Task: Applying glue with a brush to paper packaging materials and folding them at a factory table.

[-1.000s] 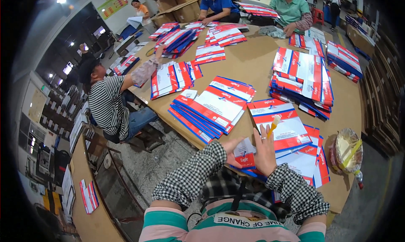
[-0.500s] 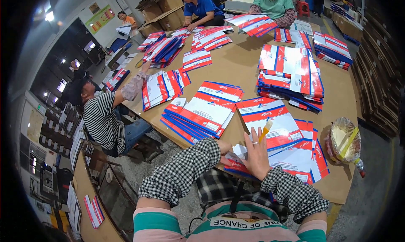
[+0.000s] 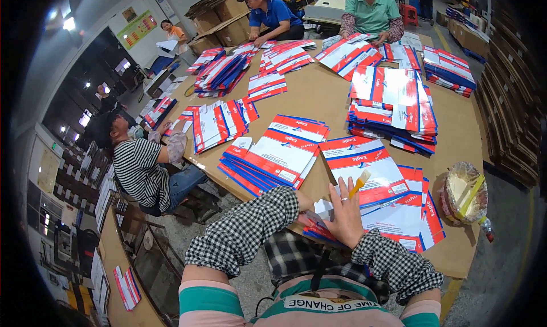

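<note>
- Left hand (image 3: 305, 204): at the near table edge, against the small carton piece (image 3: 323, 208). Fingers partly hidden and blurred; cannot tell whether they grip or only rest.
- Right hand (image 3: 346, 220): fingers spread, pointing away from the body, over the piece's right side. Yellow-handled brush (image 3: 357, 187) clamped between the fingers, bristles up and outward. Hands close together, carton piece between them.
- Smear risk: bristles sit over the flat printed carton (image 3: 364, 163) just beyond. If wet (cannot tell), a dip of the right hand could mark its face.
- Slip risk: carton piece lies at the near edge of the brown-topped table (image 3: 450, 258); slack left fingers could let it skew or drop lapward.
- Drag risk: left checked oversleeve (image 3: 245, 227) is near the fanned carton stack (image 3: 285, 150); an outward elbow swing could spread the fan.
- Spill risk: lined tub (image 3: 447, 203) with pale contents, yellow strip (image 3: 473, 195) across it, stands near the right table edge. Cause would be a wide right-arm reach.
- Slide risk: tall carton stack (image 3: 393, 99) has uneven edges; a bump could shift its upper layers.
</note>
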Demonstrator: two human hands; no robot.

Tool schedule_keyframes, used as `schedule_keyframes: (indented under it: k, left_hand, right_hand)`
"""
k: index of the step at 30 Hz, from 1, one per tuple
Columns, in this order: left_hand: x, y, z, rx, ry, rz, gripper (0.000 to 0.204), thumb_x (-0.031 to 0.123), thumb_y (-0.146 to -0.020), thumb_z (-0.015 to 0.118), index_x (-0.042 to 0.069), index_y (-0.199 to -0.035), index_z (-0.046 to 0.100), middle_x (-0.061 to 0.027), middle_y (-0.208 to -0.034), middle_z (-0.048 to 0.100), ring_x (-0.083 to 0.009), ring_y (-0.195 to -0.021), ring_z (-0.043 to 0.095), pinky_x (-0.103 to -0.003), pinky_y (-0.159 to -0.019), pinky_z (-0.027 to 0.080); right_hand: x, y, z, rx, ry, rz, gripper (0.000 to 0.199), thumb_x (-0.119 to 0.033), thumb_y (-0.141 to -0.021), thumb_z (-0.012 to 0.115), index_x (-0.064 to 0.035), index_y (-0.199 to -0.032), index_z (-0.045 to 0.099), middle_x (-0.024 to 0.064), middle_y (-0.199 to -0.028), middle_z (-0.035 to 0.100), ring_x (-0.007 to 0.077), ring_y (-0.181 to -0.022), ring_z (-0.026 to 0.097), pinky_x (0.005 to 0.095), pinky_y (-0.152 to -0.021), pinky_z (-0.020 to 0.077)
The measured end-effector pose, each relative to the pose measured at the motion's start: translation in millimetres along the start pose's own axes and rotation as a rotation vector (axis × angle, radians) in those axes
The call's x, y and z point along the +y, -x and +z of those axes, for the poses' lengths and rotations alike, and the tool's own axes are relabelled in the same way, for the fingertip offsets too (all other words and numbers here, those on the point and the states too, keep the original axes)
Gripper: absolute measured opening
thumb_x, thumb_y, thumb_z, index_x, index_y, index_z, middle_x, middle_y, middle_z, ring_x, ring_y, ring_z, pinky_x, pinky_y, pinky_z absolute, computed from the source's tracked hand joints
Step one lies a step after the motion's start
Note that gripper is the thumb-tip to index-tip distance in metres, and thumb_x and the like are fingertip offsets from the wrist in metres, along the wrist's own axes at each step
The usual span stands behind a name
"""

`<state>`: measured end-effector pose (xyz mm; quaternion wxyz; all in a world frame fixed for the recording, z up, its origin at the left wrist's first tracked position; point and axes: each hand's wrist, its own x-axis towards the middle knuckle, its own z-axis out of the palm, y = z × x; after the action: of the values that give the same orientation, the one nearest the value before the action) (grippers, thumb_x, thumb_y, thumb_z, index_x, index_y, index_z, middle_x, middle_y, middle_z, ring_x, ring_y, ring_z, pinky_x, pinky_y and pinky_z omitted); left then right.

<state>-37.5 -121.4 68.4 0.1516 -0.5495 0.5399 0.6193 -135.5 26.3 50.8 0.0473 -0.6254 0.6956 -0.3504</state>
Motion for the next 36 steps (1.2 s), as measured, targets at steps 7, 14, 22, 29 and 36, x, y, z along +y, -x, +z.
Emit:
schedule_keyframes:
  k: [7, 14, 22, 29, 36]
  left_hand:
    - [-7, -3, 2, 0.078, -0.108, 0.034, 0.048, 0.033, -0.079, 0.059, 0.006, -0.116, 0.048, -0.0175, -0.100, 0.061, -0.0288, -0.083, 0.064, -0.041, -0.064, 0.055]
    - [-3, -5, -5, 0.152, -0.208, 0.075, 0.046, 0.030, -0.077, 0.061, 0.006, -0.114, 0.048, -0.0174, -0.098, 0.061, -0.0287, -0.082, 0.064, -0.040, -0.063, 0.055]
    - [-2, -10, -6, 0.242, -0.324, 0.114, 0.044, 0.027, -0.076, 0.063, 0.006, -0.112, 0.049, -0.0172, -0.096, 0.062, -0.0285, -0.081, 0.064, -0.040, -0.063, 0.055]
    - [-4, -16, -4, 0.309, -0.431, 0.150, 0.043, 0.024, -0.075, 0.065, 0.005, -0.111, 0.050, -0.0171, -0.095, 0.062, -0.0284, -0.080, 0.064, -0.040, -0.062, 0.054]
    - [-20, -20, 11, 0.601, -0.469, 0.259, 0.044, 0.004, -0.061, 0.072, 0.003, -0.099, 0.051, -0.0158, -0.084, 0.061, -0.0292, -0.077, 0.063, -0.037, -0.063, 0.052]
  right_hand:
    - [-2, -1, 0, -0.030, 0.002, 0.041, 0.085, -0.020, -0.061, 0.079, -0.0016, -0.132, 0.034, 0.0255, -0.140, 0.023, 0.0447, -0.133, 0.014, 0.0575, -0.104, 0.0178]
    - [0, 0, 3, -0.002, 0.015, 0.047, 0.086, -0.017, -0.062, 0.078, -0.0026, -0.134, 0.032, 0.0247, -0.141, 0.020, 0.0442, -0.133, 0.012, 0.0583, -0.103, 0.0188]
    - [-1, -1, 6, -0.015, 0.028, 0.059, 0.088, -0.020, -0.060, 0.079, -0.0004, -0.133, 0.032, 0.0279, -0.139, 0.023, 0.0470, -0.132, 0.014, 0.0597, -0.103, 0.0183]
    - [2, 0, 7, 0.000, 0.058, 0.074, 0.089, -0.020, -0.060, 0.079, -0.0010, -0.133, 0.031, 0.0265, -0.141, 0.020, 0.0456, -0.133, 0.012, 0.0591, -0.104, 0.0146]
    - [2, -1, 10, 0.036, 0.028, 0.127, 0.092, -0.024, -0.058, 0.081, -0.0018, -0.133, 0.032, 0.0259, -0.141, 0.020, 0.0449, -0.133, 0.013, 0.0578, -0.105, 0.0135]
